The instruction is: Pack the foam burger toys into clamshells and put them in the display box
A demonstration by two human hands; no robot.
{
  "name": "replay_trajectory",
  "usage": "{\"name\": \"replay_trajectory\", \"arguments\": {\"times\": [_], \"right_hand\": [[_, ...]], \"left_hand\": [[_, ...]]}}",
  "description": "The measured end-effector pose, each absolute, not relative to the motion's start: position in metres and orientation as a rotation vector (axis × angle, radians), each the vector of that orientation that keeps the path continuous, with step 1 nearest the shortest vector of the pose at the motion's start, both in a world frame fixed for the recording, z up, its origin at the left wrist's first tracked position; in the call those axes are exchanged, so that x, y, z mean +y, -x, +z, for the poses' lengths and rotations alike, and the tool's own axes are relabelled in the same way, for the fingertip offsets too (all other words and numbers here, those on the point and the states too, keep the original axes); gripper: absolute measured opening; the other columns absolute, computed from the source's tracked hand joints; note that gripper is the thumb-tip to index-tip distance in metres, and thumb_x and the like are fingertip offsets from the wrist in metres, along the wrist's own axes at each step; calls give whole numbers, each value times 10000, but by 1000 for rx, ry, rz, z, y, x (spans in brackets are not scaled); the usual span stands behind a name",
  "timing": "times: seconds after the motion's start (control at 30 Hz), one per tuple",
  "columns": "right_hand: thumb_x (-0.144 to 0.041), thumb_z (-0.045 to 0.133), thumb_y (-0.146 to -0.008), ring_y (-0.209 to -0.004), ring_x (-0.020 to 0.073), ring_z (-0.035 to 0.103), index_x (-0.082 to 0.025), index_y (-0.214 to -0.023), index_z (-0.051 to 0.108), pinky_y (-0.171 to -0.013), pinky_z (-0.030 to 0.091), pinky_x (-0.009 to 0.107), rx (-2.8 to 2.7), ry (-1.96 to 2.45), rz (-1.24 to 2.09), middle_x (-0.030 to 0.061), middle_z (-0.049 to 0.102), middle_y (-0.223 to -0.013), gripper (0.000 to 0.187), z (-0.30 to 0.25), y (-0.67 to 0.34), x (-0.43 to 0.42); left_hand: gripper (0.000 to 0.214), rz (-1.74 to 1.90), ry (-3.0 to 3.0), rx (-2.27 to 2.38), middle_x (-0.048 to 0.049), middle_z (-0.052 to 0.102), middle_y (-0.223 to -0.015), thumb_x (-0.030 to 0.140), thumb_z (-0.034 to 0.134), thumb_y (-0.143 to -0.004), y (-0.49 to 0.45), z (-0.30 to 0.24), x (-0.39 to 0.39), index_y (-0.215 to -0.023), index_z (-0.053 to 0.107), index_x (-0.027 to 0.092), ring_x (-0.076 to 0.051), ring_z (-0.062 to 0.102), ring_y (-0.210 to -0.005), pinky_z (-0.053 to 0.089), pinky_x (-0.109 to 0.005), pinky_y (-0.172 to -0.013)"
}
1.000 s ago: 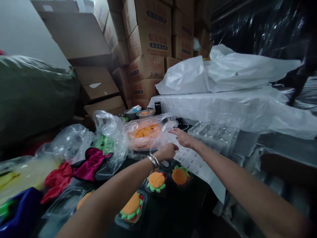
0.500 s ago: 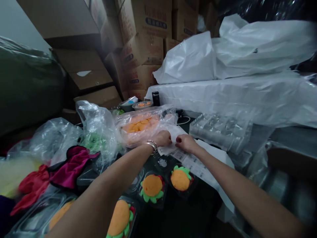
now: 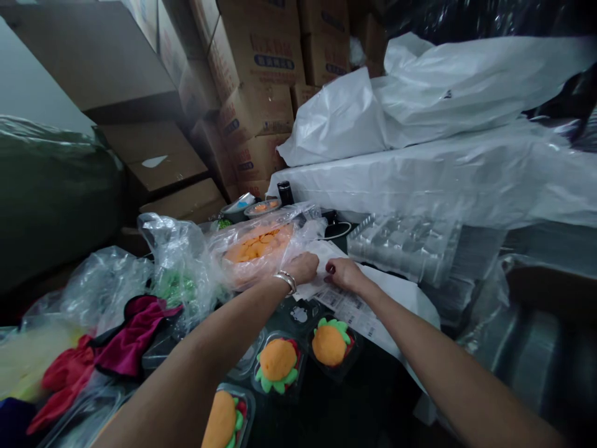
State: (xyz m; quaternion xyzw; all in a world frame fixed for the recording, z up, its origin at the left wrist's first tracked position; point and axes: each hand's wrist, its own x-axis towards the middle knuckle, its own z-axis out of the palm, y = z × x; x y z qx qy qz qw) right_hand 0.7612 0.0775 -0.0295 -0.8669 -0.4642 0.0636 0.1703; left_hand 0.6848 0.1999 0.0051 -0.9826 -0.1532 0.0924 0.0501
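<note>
My left hand point(image 3: 303, 267), with a bracelet at the wrist, is closed on the upper end of a white sheet of printed labels point(image 3: 357, 315). Just to its right my right hand point(image 3: 344, 274) has its fingers curled in a pinch over the same sheet; what lies between the fingertips is too small to make out. In front of the hands is a small clear plastic box point(image 3: 299, 313) with a pale flower-shaped mark. Nearer to me, toy burgers with orange buns and green felt leaves, one burger point(image 3: 330, 343) and another burger point(image 3: 278, 364), sit in dark-based clear boxes.
A clear bag of orange pieces point(image 3: 256, 246) lies beyond my left hand. Clear plastic trays point(image 3: 405, 242) are at the right. Crumpled plastic bags point(image 3: 175, 255) and magenta cloth point(image 3: 133, 330) cover the left. Cartons point(image 3: 263, 112) and white wrapped bundles point(image 3: 420, 180) stand behind.
The view has shifted a little, so things sit slightly further left. Both hands stay close together over the label sheet, with only a small movement of the fingers.
</note>
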Motion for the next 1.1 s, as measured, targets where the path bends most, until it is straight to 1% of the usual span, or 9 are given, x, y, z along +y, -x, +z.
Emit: {"name": "replay_trajectory", "arguments": {"times": [0.13,0.27,0.4,0.5,0.63,0.8,0.97,1.1], "right_hand": [[-338,601,-917,-986,218,622,-163,-1100,611,-852,524,429,-1303,2442,166,68,633,-1122,253,-33,-762,77],[-345,598,-918,-989,221,619,-165,-1119,602,-854,521,434,-1289,2435,150,71,626,-1132,269,-37,-762,77],[-340,598,-919,-982,219,622,-160,-1109,604,-849,525,433,-1312,2447,128,71,630,-1122,262,-34,-758,78],[-341,599,-919,-943,206,632,-155,-1084,612,-824,535,416,-1333,2459,124,64,640,-1088,249,-32,-758,79],[-351,595,-920,-957,213,628,-159,-1115,600,-834,530,426,-1337,2458,110,68,635,-1103,273,-37,-764,82],[-354,599,-917,-967,218,627,-159,-1123,597,-838,529,432,-1325,2454,134,69,633,-1109,283,-37,-766,82],[-347,601,-917,-958,214,630,-161,-1114,601,-832,533,427,-1301,2453,148,67,636,-1102,272,-33,-763,79],[-345,602,-916,-970,218,626,-162,-1127,596,-841,529,434,-1276,2431,154,69,632,-1112,278,-36,-761,79]], "left_hand": [[288,270,3017,-515,-88,617,-1141,330,569,-914,-682,7,201,-1132,591,143,-210,617,-991,530,-419,-852],[279,310,3085,-596,-70,644,-1050,350,561,-919,-668,26,204,-1088,605,132,-182,639,-890,551,-373,-779],[267,285,3166,-598,-64,650,-1048,348,557,-921,-649,45,202,-1072,616,136,-186,639,-904,547,-373,-792],[270,311,3204,-590,-66,647,-1059,344,565,-916,-648,39,197,-1082,614,137,-190,637,-914,546,-384,-804],[284,332,3198,-625,-81,624,-1123,330,574,-911,-660,20,198,-1127,594,146,-206,621,-978,535,-409,-840],[277,420,3168,-636,-72,638,-1061,333,560,-921,-671,17,200,-1110,595,135,-180,639,-887,555,-371,-770],[275,300,3115,-586,-85,619,-1138,320,576,-911,-673,20,192,-1123,596,145,-208,617,-991,532,-416,-849],[280,139,3088,-634,-85,621,-1124,323,573,-913,-670,36,190,-1123,591,139,-205,622,-972,535,-414,-837]]}}
